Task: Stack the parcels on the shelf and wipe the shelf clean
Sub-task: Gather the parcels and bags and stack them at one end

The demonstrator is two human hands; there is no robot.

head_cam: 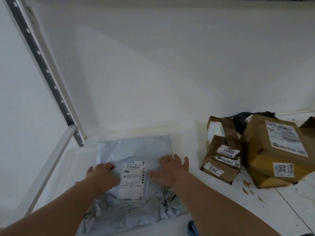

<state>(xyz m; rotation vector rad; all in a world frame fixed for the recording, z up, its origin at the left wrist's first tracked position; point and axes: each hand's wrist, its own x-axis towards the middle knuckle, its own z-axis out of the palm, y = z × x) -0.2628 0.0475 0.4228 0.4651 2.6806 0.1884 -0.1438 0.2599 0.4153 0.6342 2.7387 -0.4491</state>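
Parcel in a pale grey plastic mailer (pixel 133 150) lies flat near the shelf's (pixel 170 133) front-left corner, its lower end crumpled and a white printed label (pixel 133 180) stuck across its middle. A person's left hand (pixel 102 174) rests on it left of the label, fingers curled down; the right hand (pixel 170 169) presses it with fingers spread flat. Taped brown cardboard boxes (pixel 255 150) sit stacked toward the back right, over brown stains (pixel 247 186).
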